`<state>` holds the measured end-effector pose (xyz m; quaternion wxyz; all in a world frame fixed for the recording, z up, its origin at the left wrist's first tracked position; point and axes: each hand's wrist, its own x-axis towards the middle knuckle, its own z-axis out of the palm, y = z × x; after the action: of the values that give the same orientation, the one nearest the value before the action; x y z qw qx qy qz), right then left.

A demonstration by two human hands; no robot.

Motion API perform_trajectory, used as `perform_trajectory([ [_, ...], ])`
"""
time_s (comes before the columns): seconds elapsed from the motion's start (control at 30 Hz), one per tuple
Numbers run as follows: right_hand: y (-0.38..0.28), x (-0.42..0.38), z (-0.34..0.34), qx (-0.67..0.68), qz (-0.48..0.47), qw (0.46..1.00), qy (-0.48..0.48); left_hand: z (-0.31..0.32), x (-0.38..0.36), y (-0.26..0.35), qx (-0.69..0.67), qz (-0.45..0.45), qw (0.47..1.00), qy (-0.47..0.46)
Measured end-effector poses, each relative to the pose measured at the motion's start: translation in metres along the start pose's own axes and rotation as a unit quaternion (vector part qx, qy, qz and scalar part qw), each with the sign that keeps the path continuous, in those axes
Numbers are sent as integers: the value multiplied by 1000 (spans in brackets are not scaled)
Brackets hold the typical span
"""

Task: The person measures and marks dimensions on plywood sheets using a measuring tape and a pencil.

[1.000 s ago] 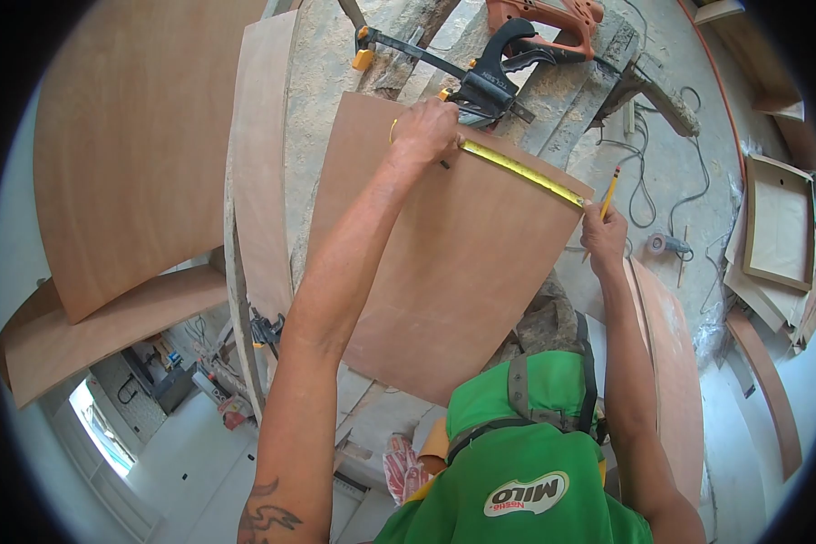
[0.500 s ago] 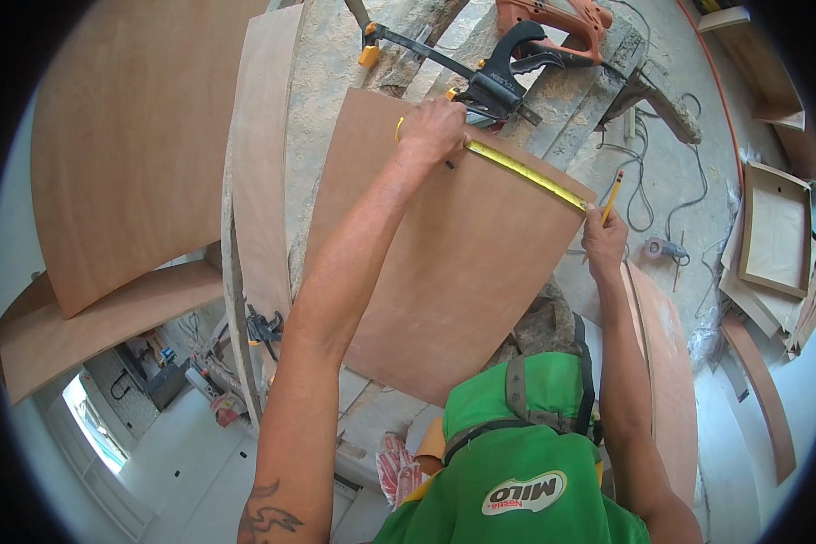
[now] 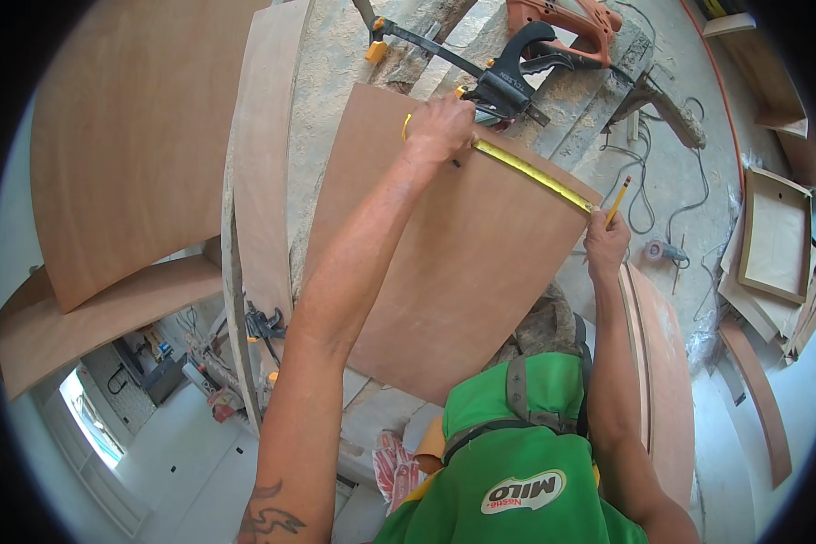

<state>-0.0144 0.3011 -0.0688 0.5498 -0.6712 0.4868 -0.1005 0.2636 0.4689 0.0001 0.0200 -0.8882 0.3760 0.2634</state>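
Note:
A brown plywood panel [image 3: 444, 263] lies in front of me, with a yellow tape measure [image 3: 535, 175] stretched along its far edge. My left hand [image 3: 442, 129] is closed at the tape's left end, on the panel's far edge; its fingers mostly hide the tape's case. A small dark mark [image 3: 456, 164] shows on the wood beside this hand. At the panel's right corner, my right hand [image 3: 607, 243] pinches the tape's other end. A yellow pencil [image 3: 618, 199] sticks up from the same right hand, eraser end uppermost.
A black bar clamp [image 3: 503, 86] and an orange power tool [image 3: 567, 32] sit just beyond the panel. A grey angle grinder [image 3: 664, 250] and cables lie on the floor at right. More plywood [image 3: 136, 136] stands at left, and a shallow wooden box [image 3: 777, 236] lies far right.
The view has shifted slightly. Both hands keep their places at the two ends of the tape, and the pencil leans a little more to the right.

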Motion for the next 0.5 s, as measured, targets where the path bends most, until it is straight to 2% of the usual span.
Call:
perform_trajectory([
  [0.33,-3,4,0,9,14,1000,4,8,-2,-4,-4,13,999,31],
  [0.5,-3,6,-4,14,17,999,-27,7,-1,-3,-7,5,1000,23],
])
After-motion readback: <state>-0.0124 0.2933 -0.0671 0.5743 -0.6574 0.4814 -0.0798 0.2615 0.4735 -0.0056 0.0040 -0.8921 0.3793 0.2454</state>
